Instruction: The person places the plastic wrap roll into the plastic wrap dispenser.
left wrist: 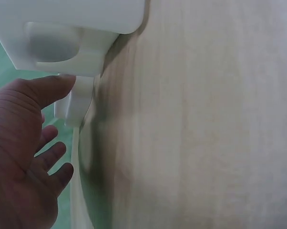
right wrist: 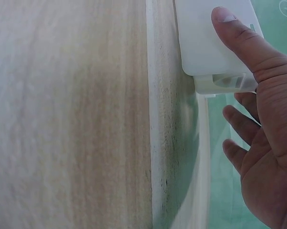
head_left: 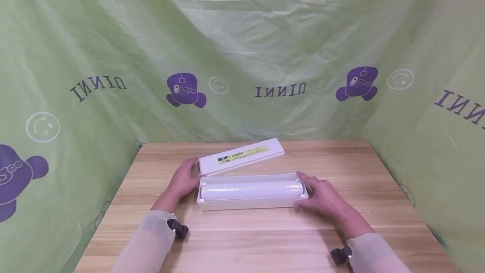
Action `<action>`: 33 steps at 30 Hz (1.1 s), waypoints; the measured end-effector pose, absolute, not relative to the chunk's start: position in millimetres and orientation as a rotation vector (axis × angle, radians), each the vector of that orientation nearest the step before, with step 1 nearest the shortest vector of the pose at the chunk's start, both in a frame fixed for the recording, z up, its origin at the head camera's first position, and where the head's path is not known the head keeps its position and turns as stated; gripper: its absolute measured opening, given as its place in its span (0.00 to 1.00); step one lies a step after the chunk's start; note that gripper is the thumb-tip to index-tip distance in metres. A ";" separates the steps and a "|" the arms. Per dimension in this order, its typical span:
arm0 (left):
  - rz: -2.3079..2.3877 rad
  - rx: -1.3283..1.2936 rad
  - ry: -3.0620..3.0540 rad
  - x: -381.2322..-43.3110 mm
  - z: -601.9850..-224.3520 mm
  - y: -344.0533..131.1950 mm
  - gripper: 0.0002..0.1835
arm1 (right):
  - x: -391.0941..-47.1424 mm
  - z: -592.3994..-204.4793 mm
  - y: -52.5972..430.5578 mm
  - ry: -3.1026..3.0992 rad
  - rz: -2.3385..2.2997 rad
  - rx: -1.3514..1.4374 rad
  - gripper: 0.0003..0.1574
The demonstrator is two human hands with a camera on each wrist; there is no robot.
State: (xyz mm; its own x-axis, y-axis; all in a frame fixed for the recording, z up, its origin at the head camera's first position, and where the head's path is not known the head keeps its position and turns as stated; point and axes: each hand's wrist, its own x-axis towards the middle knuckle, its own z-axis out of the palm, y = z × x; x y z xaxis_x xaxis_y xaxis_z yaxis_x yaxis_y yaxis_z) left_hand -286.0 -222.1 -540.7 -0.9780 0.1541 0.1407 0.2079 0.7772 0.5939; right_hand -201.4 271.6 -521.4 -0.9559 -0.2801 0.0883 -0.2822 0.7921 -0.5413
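Observation:
A long white box (head_left: 246, 203) lies uncovered on the table, and a shiny whitish roll of cling film (head_left: 251, 190) fills its length. Behind it, slanted up to the right, is the white lid (head_left: 212, 166) with a yellow-green label. My left hand (head_left: 185, 179) holds the lid's left end, thumb on the near side in the left wrist view; the index finger is mostly hidden. My right hand (head_left: 322, 195) grips the box's right end, thumb on its near wall (right wrist: 205, 43) and index finger at the far side. The other fingers of both hands are loosely bent.
The wooden table (head_left: 246, 243) ends at a green cloth (head_left: 242, 54) printed with purple figures, which hangs behind it and on both sides. A small black device (head_left: 181, 230) sits at the left cuff, another black device (head_left: 341, 255) at the right.

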 end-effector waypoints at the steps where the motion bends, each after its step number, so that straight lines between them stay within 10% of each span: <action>1: -0.972 -0.299 -2.891 -287.9 -540.7 -221.7 0.43 | -201.3 -521.0 271.5 -2.973 0.897 0.464 0.71; 33: -0.928 -0.367 -3.040 -310.1 -542.4 -207.7 0.48 | -198.8 -519.5 271.3 -2.974 0.953 0.451 0.71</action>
